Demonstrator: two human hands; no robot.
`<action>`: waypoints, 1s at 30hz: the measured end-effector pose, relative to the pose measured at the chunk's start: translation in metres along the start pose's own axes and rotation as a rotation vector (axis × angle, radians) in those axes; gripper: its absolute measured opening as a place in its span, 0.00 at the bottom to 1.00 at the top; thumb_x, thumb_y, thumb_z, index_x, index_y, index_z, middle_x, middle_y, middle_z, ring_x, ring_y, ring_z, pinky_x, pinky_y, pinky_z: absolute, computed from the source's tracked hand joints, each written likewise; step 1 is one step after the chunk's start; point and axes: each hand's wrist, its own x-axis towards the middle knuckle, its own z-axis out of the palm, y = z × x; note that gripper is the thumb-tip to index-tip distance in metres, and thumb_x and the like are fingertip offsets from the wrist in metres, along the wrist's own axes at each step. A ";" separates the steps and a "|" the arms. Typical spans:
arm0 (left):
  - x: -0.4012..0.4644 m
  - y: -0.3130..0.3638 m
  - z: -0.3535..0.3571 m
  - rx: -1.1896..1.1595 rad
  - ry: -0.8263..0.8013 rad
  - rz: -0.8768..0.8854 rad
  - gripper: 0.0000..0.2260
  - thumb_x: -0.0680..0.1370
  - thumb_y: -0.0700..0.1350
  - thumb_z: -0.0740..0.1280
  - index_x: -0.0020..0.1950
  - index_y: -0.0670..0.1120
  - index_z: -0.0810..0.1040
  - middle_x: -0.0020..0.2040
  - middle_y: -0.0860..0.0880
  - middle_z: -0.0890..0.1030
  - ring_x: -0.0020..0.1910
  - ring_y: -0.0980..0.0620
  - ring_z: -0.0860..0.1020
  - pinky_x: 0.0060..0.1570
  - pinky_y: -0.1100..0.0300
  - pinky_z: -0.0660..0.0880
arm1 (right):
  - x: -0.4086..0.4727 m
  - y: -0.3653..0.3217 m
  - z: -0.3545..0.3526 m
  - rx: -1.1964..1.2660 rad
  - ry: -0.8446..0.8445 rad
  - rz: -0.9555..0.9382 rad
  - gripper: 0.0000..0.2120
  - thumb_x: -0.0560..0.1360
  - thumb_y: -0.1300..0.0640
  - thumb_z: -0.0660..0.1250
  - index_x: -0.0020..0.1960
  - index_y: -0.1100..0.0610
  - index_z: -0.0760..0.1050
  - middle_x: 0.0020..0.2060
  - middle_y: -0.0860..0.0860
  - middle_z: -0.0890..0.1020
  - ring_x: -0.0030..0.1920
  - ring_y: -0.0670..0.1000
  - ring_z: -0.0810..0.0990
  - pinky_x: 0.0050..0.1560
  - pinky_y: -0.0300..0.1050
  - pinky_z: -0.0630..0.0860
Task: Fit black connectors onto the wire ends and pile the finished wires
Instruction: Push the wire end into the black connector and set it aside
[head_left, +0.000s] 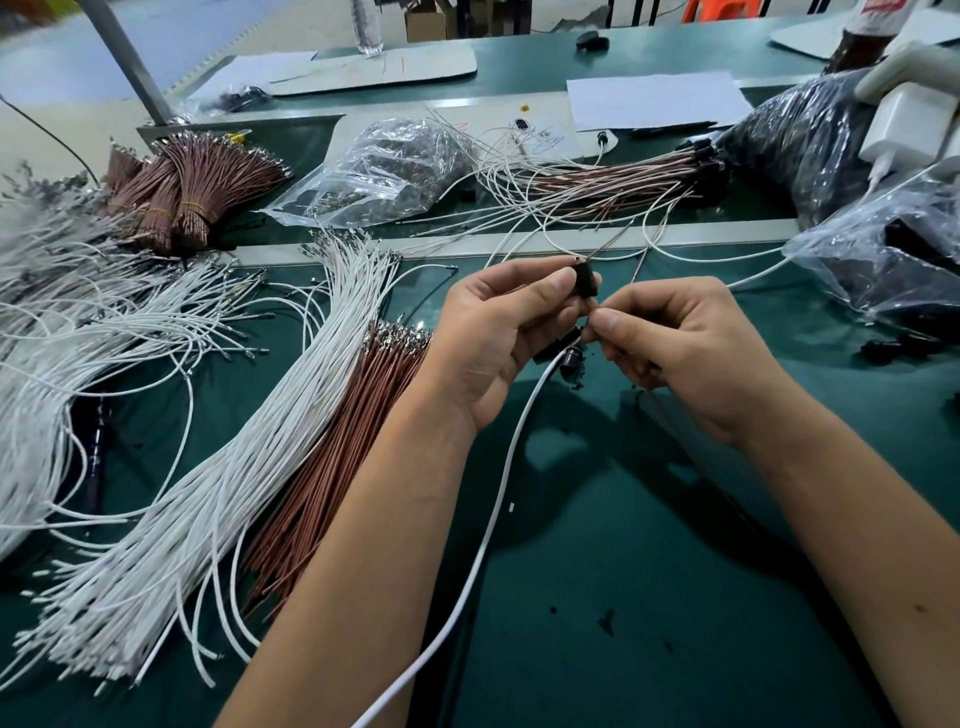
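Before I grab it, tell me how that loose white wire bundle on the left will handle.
The white wires would probably flop and droop, since the strands already curve and splay. Nothing visibly binds them here, so some would likely slip out. Their metal tips might snag neighbouring strands.

A green-matted worktop (649, 545) fills most of the view, with a pale strip (519, 241) running across it. Beyond that strip the green surface continues to a far edge. A grey metal post (132, 65) rises slanting from a bracket at the worktop's far left. Behind the post lies a pale, smooth floor (171, 31). Further along the far edge stand a brown cardboard box (426, 21) and something orange (714, 10), cut off by the frame. Light is even and soft.
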 end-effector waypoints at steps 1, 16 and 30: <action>0.000 0.000 0.000 -0.006 -0.003 -0.004 0.05 0.76 0.34 0.69 0.48 0.39 0.84 0.47 0.41 0.86 0.42 0.48 0.85 0.44 0.63 0.81 | 0.000 0.000 0.000 0.001 0.001 0.000 0.09 0.80 0.64 0.69 0.42 0.63 0.83 0.29 0.55 0.75 0.26 0.47 0.68 0.26 0.37 0.64; 0.001 -0.005 -0.001 0.108 -0.014 0.070 0.14 0.65 0.38 0.76 0.50 0.40 0.83 0.47 0.42 0.86 0.42 0.50 0.84 0.51 0.56 0.81 | 0.001 0.005 -0.003 0.001 -0.023 -0.020 0.07 0.76 0.57 0.71 0.41 0.59 0.84 0.28 0.52 0.77 0.26 0.47 0.68 0.27 0.38 0.64; -0.001 -0.003 0.000 0.141 -0.010 0.090 0.14 0.64 0.37 0.76 0.49 0.41 0.83 0.46 0.42 0.86 0.43 0.49 0.83 0.53 0.54 0.80 | 0.000 0.005 -0.003 -0.023 -0.020 -0.050 0.08 0.74 0.56 0.73 0.42 0.62 0.83 0.29 0.53 0.76 0.28 0.50 0.66 0.28 0.42 0.61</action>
